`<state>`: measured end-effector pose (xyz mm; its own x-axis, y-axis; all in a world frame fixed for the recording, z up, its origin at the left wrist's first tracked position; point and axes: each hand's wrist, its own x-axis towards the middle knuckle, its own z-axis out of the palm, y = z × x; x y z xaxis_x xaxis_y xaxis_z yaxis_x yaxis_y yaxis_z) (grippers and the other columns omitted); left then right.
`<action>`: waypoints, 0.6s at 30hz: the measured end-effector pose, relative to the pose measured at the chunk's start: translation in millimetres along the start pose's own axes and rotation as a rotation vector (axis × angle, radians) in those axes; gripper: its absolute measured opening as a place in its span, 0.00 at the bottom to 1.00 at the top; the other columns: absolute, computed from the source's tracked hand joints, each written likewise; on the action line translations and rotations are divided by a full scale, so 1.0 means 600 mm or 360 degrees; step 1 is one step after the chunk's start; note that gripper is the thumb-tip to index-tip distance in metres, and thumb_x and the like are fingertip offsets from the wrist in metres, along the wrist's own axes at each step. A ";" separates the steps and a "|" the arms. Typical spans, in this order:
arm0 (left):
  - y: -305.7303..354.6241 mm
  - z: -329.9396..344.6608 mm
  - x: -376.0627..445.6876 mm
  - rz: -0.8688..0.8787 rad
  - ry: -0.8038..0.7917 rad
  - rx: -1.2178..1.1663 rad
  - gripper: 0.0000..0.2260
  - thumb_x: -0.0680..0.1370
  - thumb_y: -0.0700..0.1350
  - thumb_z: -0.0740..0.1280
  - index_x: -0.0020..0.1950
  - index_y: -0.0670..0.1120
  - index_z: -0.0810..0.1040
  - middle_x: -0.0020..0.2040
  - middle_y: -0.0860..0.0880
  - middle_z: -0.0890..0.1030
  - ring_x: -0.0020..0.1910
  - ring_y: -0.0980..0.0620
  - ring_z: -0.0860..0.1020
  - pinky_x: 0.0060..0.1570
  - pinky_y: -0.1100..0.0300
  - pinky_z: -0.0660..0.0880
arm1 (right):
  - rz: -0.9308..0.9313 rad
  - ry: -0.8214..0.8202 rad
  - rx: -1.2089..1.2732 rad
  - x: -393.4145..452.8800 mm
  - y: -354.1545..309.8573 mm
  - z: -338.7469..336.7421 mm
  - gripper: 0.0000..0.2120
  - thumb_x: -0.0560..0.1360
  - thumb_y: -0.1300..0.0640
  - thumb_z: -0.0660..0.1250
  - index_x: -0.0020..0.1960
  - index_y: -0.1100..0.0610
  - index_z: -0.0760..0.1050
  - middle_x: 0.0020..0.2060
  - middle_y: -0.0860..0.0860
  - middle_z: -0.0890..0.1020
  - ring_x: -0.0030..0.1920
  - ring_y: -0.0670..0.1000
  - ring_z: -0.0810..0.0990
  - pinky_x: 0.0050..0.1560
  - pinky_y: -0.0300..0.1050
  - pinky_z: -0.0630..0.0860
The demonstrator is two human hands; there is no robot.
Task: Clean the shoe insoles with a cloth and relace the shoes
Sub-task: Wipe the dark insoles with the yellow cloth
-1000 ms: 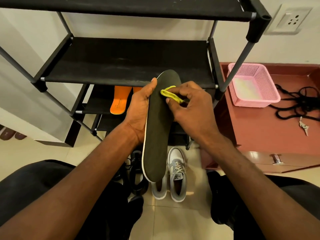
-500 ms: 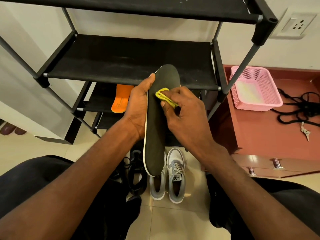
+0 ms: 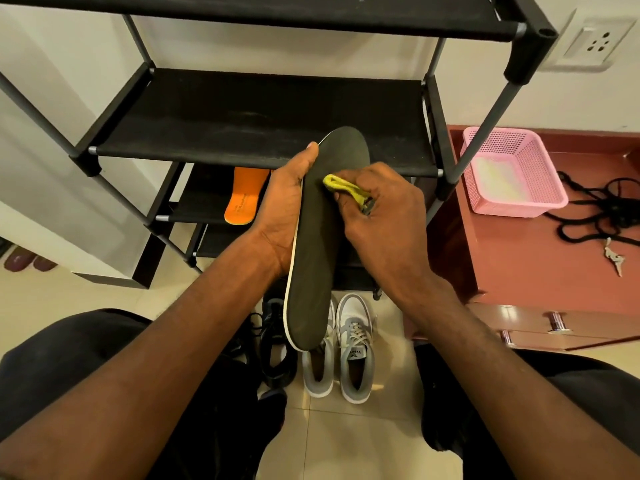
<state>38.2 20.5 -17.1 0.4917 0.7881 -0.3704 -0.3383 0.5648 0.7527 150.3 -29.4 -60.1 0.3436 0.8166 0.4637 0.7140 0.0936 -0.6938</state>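
Note:
My left hand holds a long dark olive insole by its left edge, toe end up, in front of the shoe rack. My right hand pinches a small yellow cloth and presses it against the insole's upper half. Below on the floor stands a pair of grey-and-white sneakers with laces in the right one. A black shoe sits to their left. An orange insole lies on a lower rack shelf. Black laces lie tangled on the red cabinet.
A black shoe rack stands straight ahead against the wall. To the right a red-brown cabinet carries a pink plastic basket and a key. My knees in dark trousers frame the floor on both sides.
My right hand slid the yellow cloth down and leftward over the insole. The left hand kept its hold, and the insole stayed almost still.

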 end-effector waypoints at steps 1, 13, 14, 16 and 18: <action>-0.001 0.003 -0.001 0.0003 -0.0032 0.0008 0.22 0.86 0.53 0.57 0.49 0.41 0.84 0.39 0.44 0.86 0.36 0.50 0.86 0.35 0.58 0.83 | 0.0034 0.0060 0.0052 0.002 -0.002 -0.001 0.12 0.79 0.57 0.74 0.61 0.56 0.84 0.51 0.49 0.85 0.50 0.45 0.82 0.53 0.45 0.82; -0.012 0.000 0.006 -0.0103 -0.0346 0.0189 0.19 0.82 0.55 0.61 0.57 0.45 0.87 0.52 0.40 0.85 0.45 0.43 0.83 0.42 0.49 0.79 | 0.0524 0.0714 0.0274 0.080 0.008 -0.032 0.11 0.77 0.51 0.75 0.57 0.54 0.86 0.39 0.39 0.82 0.39 0.32 0.80 0.39 0.24 0.71; -0.013 -0.004 0.007 -0.0095 -0.0343 0.0167 0.19 0.82 0.56 0.62 0.56 0.45 0.87 0.52 0.40 0.85 0.44 0.44 0.83 0.43 0.48 0.79 | 0.0471 0.0650 0.0243 0.077 0.008 -0.030 0.12 0.78 0.51 0.75 0.59 0.55 0.86 0.41 0.41 0.83 0.41 0.33 0.80 0.40 0.24 0.72; -0.011 -0.007 0.008 -0.0100 -0.0341 0.0125 0.20 0.83 0.56 0.61 0.61 0.43 0.84 0.52 0.39 0.84 0.44 0.44 0.83 0.44 0.47 0.78 | 0.0368 0.0501 0.0212 0.071 0.006 -0.025 0.13 0.79 0.53 0.74 0.62 0.55 0.85 0.47 0.43 0.84 0.47 0.37 0.82 0.45 0.27 0.75; -0.011 -0.008 0.010 -0.0096 -0.0333 0.0070 0.21 0.84 0.56 0.60 0.63 0.43 0.83 0.51 0.41 0.84 0.44 0.45 0.83 0.46 0.47 0.79 | 0.0277 0.0387 0.0189 0.065 0.003 -0.022 0.12 0.79 0.56 0.73 0.63 0.55 0.84 0.51 0.44 0.84 0.51 0.40 0.82 0.50 0.32 0.79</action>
<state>39.7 22.3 -26.7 0.6675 0.6824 -0.2980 -0.2698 0.5946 0.7574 172.6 -4.9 -36.0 0.6004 0.6673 0.4407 0.5603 0.0421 -0.8272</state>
